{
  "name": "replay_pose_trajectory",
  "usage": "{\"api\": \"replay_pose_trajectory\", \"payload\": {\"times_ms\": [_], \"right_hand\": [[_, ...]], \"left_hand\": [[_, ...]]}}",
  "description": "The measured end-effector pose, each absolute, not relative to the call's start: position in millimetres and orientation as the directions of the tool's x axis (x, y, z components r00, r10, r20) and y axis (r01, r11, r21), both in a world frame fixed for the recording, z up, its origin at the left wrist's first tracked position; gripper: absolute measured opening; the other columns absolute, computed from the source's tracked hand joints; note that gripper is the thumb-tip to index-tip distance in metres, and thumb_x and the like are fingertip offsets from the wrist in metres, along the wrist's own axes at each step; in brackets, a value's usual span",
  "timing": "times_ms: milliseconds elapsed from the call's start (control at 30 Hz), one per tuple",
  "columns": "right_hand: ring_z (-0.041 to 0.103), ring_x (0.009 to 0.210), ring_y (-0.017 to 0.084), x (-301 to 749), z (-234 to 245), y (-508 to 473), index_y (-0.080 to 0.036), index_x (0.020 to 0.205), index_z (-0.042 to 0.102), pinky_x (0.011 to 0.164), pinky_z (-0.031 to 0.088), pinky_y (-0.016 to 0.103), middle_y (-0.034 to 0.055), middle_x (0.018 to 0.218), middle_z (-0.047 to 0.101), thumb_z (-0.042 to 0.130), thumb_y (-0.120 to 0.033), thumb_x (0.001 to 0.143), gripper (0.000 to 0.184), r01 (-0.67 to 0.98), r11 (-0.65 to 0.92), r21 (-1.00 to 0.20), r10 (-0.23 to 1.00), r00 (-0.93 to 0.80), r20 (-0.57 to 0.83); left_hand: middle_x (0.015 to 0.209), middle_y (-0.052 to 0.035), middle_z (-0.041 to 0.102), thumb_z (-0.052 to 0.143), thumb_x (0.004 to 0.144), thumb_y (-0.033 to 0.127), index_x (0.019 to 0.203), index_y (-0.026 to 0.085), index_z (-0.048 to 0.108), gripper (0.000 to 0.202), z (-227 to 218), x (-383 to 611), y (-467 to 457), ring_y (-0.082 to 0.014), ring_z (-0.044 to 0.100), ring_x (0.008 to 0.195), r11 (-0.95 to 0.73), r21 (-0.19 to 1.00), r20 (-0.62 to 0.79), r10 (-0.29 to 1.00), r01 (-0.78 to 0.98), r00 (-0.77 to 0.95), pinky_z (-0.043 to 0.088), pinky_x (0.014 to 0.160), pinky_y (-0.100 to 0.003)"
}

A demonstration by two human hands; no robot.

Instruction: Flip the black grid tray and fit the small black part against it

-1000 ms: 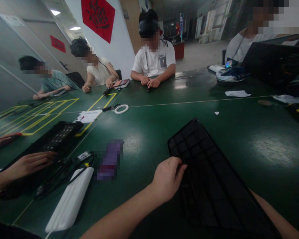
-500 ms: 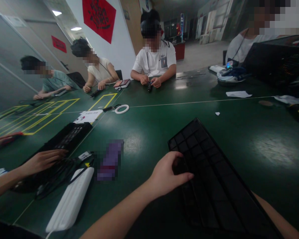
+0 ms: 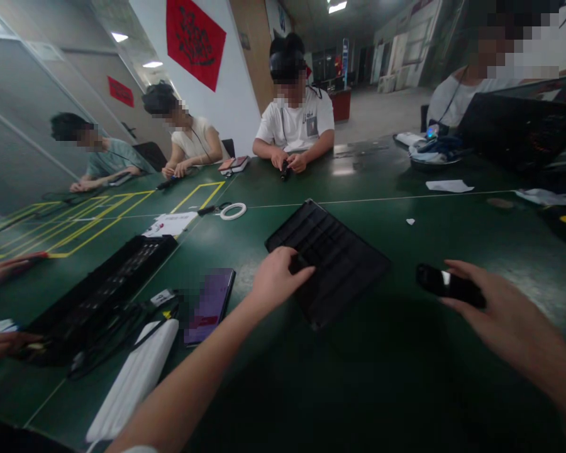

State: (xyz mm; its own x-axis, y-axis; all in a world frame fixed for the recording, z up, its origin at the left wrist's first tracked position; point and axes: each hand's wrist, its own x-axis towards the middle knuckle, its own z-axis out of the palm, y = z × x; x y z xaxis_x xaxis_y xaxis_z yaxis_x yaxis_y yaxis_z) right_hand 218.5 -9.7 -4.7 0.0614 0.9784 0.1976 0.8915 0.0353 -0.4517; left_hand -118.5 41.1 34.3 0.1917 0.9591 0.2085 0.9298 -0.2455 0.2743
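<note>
My left hand (image 3: pixel 276 277) is closed on the left side of a flat black tray (image 3: pixel 344 255) divided into compartments; its thumb shows on top and the other fingers are partly hidden. The tray sits over the green table in front of me. Off to its right, my right hand (image 3: pixel 500 302) grips a small, oblong black device (image 3: pixel 448 284) with a shiny spot, between thumb and fingers. A gap separates this device from the tray.
On the green table (image 3: pixel 339 390), a phone (image 3: pixel 212 302), a white power strip (image 3: pixel 132 384) and black cables lie to the left. Beyond them is a long black case (image 3: pixel 104 283) with a neighbour's hand (image 3: pixel 2 346) at its near end. A tape roll (image 3: pixel 233 211) lies farther off. Several people sit around.
The tray has moved away and left, and looks turned and flatter. My right hand, formerly behind it, has come out to the right with the black device. The neighbour's hand has pulled back left.
</note>
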Motion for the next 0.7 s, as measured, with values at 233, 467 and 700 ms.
{"api": "replay_pose_trajectory", "payload": {"times_ms": [233,467,700], "right_hand": [[0.05,0.089,0.033,266,-21,-3,-0.007,0.119,0.044,0.081,0.04,0.046,0.0179,0.098,0.055,0.032,-0.049,0.056,0.077,0.96,-0.186,-0.207,0.982,0.187,-0.013],[0.042,0.105,0.039,271,-29,-5,-0.006,0.117,0.047,0.087,0.036,0.053,0.0211,0.108,0.052,0.034,-0.051,0.054,0.079,0.977,-0.122,-0.172,0.992,0.128,0.019],[0.047,0.101,0.029,246,-23,-3,-0.017,0.123,0.04,0.086,0.039,0.046,0.0124,0.111,0.05,0.038,-0.052,0.063,0.069,0.874,-0.199,-0.442,0.98,0.17,-0.105]], "left_hand": [[0.088,-0.0128,0.064,0.048,0.073,0.057,0.084,0.013,0.063,0.048,31,-174,128,-0.0259,0.06,0.085,0.155,0.039,-0.003,0.988,0.987,-0.155,0.045,0.065,-0.029],[0.089,-0.0155,0.066,0.061,0.066,0.047,0.08,0.011,0.065,0.039,26,-180,147,-0.0269,0.061,0.084,0.132,0.007,-0.096,0.987,0.991,-0.131,0.044,0.066,-0.027],[0.093,-0.0153,0.062,0.059,0.071,0.039,0.091,0.009,0.062,0.036,26,-154,116,-0.0256,0.059,0.085,0.07,0.116,-0.016,0.998,0.991,-0.068,0.043,0.067,-0.029]]}}
